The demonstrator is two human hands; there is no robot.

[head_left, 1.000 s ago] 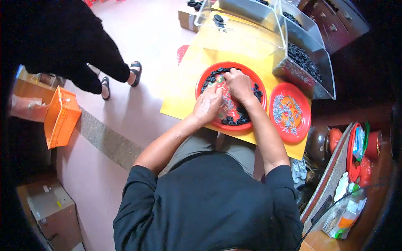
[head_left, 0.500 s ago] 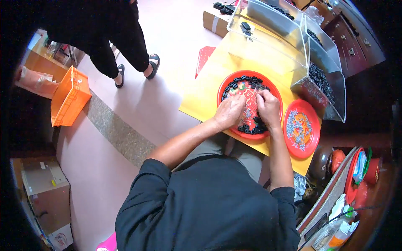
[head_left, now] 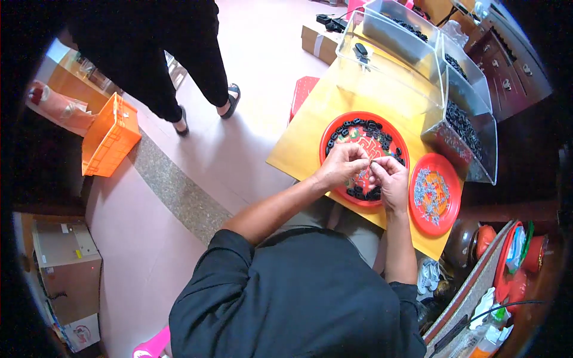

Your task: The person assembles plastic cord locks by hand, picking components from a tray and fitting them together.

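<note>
Over a round red tray (head_left: 401, 132), my left hand (head_left: 345, 167) and my right hand (head_left: 391, 182) meet with fingertips pinched close together. Whatever they hold between them is too small to make out. Small black ring-like pieces (head_left: 371, 125) lie around the inside of the tray, along its far side and near side. The tray's patterned red middle shows between them. Just right of my right hand sits a red oval plate (head_left: 455, 200), with many small grey pieces (head_left: 431, 194) scattered on it.
Clear plastic bins (head_left: 462, 152) with black pieces line the yellow table's (head_left: 289, 152) far right side. Keys (head_left: 362, 52) lie near the far edge. A person in dark trousers (head_left: 200, 53) stands at the far left, near an orange crate (head_left: 113, 137). Cardboard boxes (head_left: 65, 250) stand lower left.
My hands, apart over the tray before, now meet at the fingertips. The whole view has shifted slightly. The standing person's feet have changed position.
</note>
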